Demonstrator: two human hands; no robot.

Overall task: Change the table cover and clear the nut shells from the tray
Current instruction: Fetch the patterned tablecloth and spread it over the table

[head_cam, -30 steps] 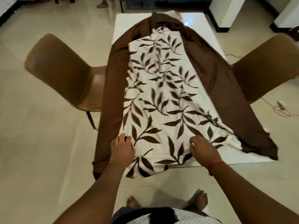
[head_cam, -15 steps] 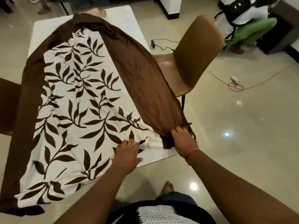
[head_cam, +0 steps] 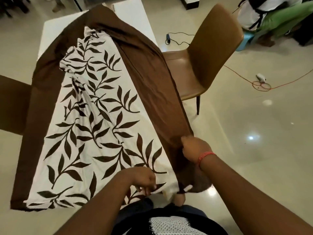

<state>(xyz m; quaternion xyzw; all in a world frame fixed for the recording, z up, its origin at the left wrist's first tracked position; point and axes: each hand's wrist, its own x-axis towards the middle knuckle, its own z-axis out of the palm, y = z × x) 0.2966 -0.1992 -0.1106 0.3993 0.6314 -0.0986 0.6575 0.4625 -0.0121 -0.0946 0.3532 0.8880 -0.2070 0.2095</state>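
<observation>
One head-worn wide view looks steeply down, close over the table (head_cam: 135, 16) near corner.

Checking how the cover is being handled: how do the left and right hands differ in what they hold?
The right hand bunches the plain brown border in a closed grip; the left hand pinches the leaf-print panel. The right hand is farther out, the left nearer the body. Both grip the same cover.

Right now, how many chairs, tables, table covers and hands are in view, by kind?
Chairs: 2, one right of the table and one at the left edge
Table: 1
Table cover: 1
Hands: 2, left hand and right hand
Total: 6
</observation>
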